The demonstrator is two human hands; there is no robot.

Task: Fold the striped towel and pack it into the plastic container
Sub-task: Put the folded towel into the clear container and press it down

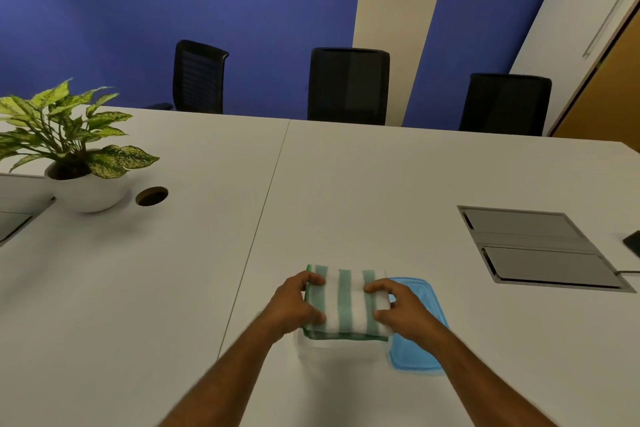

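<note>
White tabletop (346, 184): left hand (294, 308) and right hand (403, 312) pinch folded striped towel (348, 302) by its ends over clear plastic container (332, 352), probably touching the rim; blue lid (420, 340) beside.

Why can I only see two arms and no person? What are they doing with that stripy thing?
The camera sits on the person's head and looks forward and down, so you see only their arms, just as you see your own. There is one picture, taken from up there.

The left hand and the right hand each grip one end of a folded green-and-white striped towel. They hold it over a clear plastic container, which is hard to see because it is see-through. Its blue plastic lid lies just to the right on the white table.

Farther away a leafy plant in a white pot stands on the left, a grey hatch is set into the table on the right, and three black chairs wait behind.
</note>
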